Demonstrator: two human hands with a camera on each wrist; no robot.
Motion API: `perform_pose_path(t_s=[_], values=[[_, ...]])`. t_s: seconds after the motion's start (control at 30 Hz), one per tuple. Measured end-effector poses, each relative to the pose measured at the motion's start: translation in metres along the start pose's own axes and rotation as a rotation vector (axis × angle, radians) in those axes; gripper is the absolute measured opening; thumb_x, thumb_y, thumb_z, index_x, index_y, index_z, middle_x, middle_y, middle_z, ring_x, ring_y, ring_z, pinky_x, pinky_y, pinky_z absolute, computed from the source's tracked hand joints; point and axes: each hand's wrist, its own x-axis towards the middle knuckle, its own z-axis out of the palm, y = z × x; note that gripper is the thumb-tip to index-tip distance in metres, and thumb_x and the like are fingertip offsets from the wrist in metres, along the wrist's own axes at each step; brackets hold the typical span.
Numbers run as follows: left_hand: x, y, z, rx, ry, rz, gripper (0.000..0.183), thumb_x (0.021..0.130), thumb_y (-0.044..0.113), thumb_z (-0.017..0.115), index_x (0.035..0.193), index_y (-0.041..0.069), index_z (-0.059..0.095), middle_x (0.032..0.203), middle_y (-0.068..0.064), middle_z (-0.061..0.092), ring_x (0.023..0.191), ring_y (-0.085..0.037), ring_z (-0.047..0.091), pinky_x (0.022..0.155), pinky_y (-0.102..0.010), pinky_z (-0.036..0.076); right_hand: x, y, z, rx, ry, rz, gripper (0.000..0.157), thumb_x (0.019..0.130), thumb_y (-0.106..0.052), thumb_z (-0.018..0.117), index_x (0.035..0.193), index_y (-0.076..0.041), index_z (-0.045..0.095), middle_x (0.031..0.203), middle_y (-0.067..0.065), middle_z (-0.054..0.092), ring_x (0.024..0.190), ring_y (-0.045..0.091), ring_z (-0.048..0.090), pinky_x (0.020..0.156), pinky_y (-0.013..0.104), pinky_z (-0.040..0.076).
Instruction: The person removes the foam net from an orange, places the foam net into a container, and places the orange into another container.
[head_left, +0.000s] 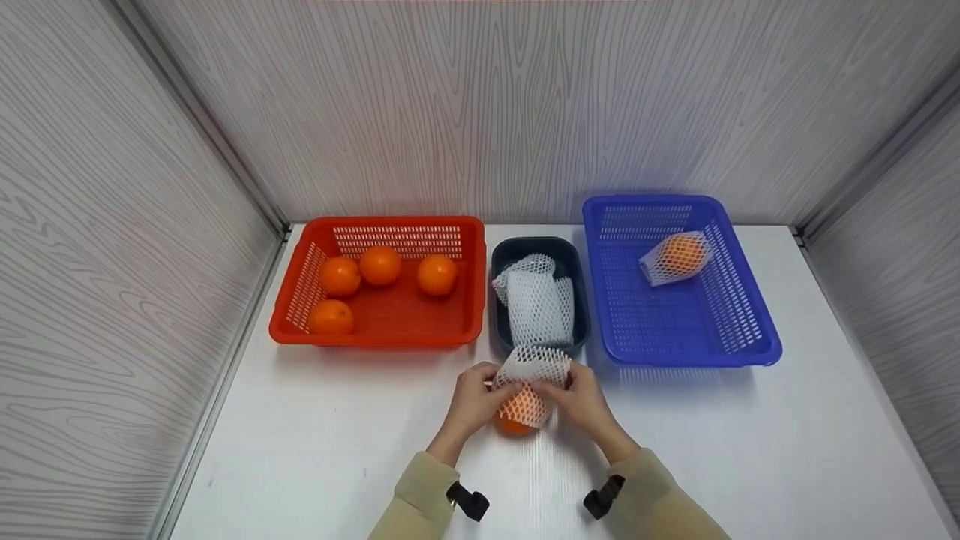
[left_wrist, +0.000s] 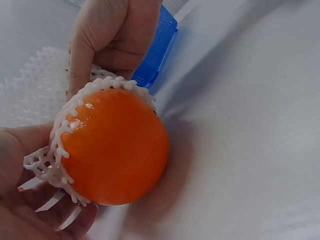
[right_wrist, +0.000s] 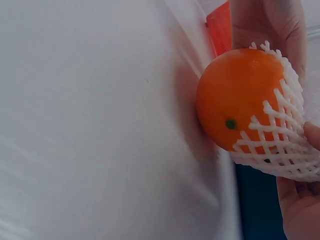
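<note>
An orange (head_left: pixel 514 426) sits on the table in front of me, partly inside a white foam net sleeve (head_left: pixel 534 364). My left hand (head_left: pixel 474 397) grips the sleeve at its left side, thumb on the mesh. From the right, my right hand (head_left: pixel 583 399) pinches the same sleeve. In the left wrist view the orange (left_wrist: pixel 117 150) bulges bare out of the net's rim. A green stem spot shows on the orange (right_wrist: pixel 240 95) in the right wrist view, where the mesh covers only one side.
A red basket (head_left: pixel 397 337) at the back left holds several oranges. A dark bin (head_left: pixel 498 315) with white net sleeves (head_left: pixel 540 307) stands in the middle. In the blue basket (head_left: pixel 652 330) at the right lies one netted orange (head_left: pixel 682 253). Panels enclose the back and sides.
</note>
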Motion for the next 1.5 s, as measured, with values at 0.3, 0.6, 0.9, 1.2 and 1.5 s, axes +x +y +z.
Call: perform_pose_path(t_s=[0.3,0.6,0.9,1.2,1.5], values=[[-0.005,-0.002,0.002,0.036,-0.044,-0.032,0.048,0.075,0.038,0.072,0.112,0.01,0.059,0.1,0.001,0.058,0.091,-0.014,0.054,0.079,-0.032,0.047,-0.001,0.002,-0.003,0.009,-0.036,0.108,0.024,0.078,-0.008,0.071,0.096,0.005,0.064,0.09,0.012,0.066,0.08,0.018,0.06,0.071,0.03,0.049],[-0.011,-0.009,0.009,0.135,-0.208,-0.104,0.098,0.058,0.045,0.082,0.138,0.018,0.032,0.12,0.004,0.047,0.103,-0.015,0.046,0.09,-0.036,0.038,0.006,0.021,0.0,0.04,0.046,0.144,0.034,0.081,-0.021,0.07,0.099,0.005,0.059,0.09,0.011,0.064,0.082,0.019,0.059,0.073,0.031,0.048],[-0.01,-0.008,0.01,0.142,-0.228,-0.105,0.088,0.061,0.036,0.082,0.132,0.01,0.037,0.113,0.0,0.05,0.094,-0.016,0.051,0.081,-0.033,0.045,0.011,-0.014,-0.006,0.084,0.069,0.058,0.028,0.082,-0.006,0.066,0.105,0.006,0.058,0.096,0.015,0.064,0.086,0.021,0.06,0.075,0.031,0.049],[-0.012,-0.008,0.01,0.219,-0.256,-0.102,0.083,0.062,0.036,0.081,0.128,0.004,0.042,0.113,-0.006,0.05,0.095,-0.02,0.052,0.08,-0.036,0.045,0.044,-0.029,-0.018,0.118,0.095,-0.066,0.025,0.08,-0.003,0.067,0.101,0.008,0.059,0.091,0.016,0.064,0.076,0.019,0.06,0.064,0.027,0.05],[-0.014,-0.009,0.008,0.228,-0.237,-0.087,0.079,0.061,0.037,0.081,0.124,0.007,0.045,0.109,-0.002,0.051,0.09,-0.018,0.053,0.074,-0.034,0.046,0.083,-0.019,-0.019,-0.014,0.177,-0.028,0.031,0.079,-0.009,0.069,0.106,0.001,0.058,0.091,0.013,0.064,0.077,0.02,0.061,0.067,0.031,0.05]])
